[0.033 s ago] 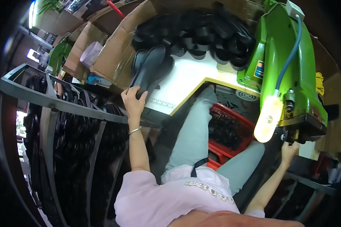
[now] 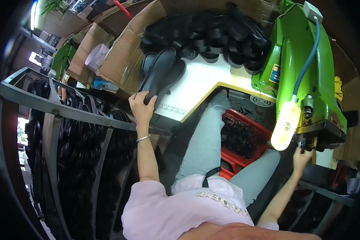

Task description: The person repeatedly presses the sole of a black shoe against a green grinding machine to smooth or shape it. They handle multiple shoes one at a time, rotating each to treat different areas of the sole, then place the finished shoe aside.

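Note:
My left hand (image 2: pixel 142 106) pinches the near end of a long black shoe sole (image 2: pixel 156 74), thumb on one side and fingers on the other. That sole lies tilted over other black soles at the left of a white tabletop (image 2: pixel 200 80). At the far right, my right hand (image 2: pixel 301 158) is raised under the dark head (image 2: pixel 318 134) of a green machine (image 2: pixel 304 60). Its fingers look curled in, partly hidden by the head, and what they hold cannot be made out. A glowing oval lamp (image 2: pixel 285 128) hangs left of the head.
More black soles (image 2: pixel 212 36) are heaped at the back of the table. Cardboard (image 2: pixel 128 52) walls its left side. A metal rack (image 2: pixel 68 108) packed with black pieces stands at my left. Between my legs is a red crate (image 2: pixel 244 140) holding black scraps.
My right hand has shifted slightly left and down beneath the machine head. My left hand keeps its hold on the sole in nearly the same place.

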Action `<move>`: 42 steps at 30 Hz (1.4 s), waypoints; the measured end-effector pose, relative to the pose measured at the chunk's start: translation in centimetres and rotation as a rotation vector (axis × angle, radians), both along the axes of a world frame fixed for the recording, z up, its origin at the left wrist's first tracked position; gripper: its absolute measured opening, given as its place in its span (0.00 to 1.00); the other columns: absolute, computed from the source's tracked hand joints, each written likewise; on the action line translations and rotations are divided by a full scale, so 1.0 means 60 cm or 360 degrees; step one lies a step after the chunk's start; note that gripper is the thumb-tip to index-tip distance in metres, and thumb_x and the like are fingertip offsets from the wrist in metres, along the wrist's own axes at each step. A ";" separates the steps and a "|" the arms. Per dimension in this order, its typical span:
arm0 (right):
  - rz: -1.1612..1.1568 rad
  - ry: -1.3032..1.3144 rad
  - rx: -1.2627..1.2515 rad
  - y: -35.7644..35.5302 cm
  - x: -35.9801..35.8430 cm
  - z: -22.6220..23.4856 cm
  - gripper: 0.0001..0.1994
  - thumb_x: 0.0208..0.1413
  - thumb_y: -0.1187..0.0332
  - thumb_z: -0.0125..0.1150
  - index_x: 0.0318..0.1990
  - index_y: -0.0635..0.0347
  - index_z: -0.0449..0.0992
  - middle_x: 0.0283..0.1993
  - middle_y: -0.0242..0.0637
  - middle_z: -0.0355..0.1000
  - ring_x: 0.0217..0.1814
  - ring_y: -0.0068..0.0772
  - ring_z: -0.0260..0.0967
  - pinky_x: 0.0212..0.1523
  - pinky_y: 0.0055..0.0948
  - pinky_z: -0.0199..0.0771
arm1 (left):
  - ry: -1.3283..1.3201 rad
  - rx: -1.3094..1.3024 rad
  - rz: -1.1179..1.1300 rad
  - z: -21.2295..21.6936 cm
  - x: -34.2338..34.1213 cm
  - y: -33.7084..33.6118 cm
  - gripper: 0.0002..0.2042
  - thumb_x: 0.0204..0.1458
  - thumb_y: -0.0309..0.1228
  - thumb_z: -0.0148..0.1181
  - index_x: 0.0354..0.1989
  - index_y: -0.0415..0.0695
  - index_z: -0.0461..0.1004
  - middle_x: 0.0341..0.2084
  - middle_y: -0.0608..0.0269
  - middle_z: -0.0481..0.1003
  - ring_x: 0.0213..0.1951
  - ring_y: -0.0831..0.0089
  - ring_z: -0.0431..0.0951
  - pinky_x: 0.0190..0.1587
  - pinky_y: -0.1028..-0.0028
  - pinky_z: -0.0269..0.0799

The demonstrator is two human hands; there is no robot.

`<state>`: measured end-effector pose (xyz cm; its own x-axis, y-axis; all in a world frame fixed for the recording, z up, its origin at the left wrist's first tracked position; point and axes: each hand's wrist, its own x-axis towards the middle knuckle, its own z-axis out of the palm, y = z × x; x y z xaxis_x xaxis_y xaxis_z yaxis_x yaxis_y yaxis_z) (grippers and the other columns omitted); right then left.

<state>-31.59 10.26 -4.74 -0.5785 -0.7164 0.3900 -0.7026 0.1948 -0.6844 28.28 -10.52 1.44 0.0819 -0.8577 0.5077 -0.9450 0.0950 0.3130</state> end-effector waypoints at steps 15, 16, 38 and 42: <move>0.1090 -0.1750 0.0098 -0.096 0.376 -0.098 0.29 0.48 0.84 0.63 0.60 0.64 0.65 0.54 0.42 0.67 0.53 0.27 0.67 0.46 0.24 0.75 | 0.0297 -0.0779 -0.0586 -0.052 -0.102 -0.041 0.16 0.32 0.22 0.75 0.28 0.41 0.72 0.27 0.59 0.74 0.36 0.55 0.73 0.51 0.57 0.71; 0.1092 -0.1769 0.0121 -0.093 0.385 -0.101 0.30 0.48 0.83 0.64 0.61 0.63 0.65 0.55 0.42 0.66 0.54 0.27 0.67 0.47 0.24 0.75 | 0.0323 -0.0800 -0.0598 -0.059 -0.100 -0.058 0.16 0.32 0.22 0.75 0.29 0.41 0.71 0.27 0.59 0.73 0.36 0.55 0.73 0.50 0.57 0.71; 0.0515 -0.1841 0.0179 0.051 0.298 -0.097 0.16 0.42 0.82 0.69 0.41 0.69 0.75 0.33 0.38 0.75 0.30 0.29 0.74 0.37 0.26 0.77 | 0.2485 0.1327 -0.1621 -0.017 -0.367 0.151 0.28 0.35 0.34 0.79 0.44 0.38 0.71 0.40 0.65 0.73 0.45 0.77 0.72 0.50 0.74 0.68; 0.0423 -0.2327 0.0201 0.124 0.311 -0.131 0.13 0.43 0.80 0.69 0.39 0.68 0.75 0.30 0.37 0.75 0.22 0.29 0.72 0.26 0.27 0.75 | 0.2651 0.1602 -0.1509 -0.051 -0.472 0.202 0.27 0.43 0.23 0.72 0.53 0.33 0.68 0.46 0.62 0.74 0.47 0.75 0.73 0.52 0.74 0.69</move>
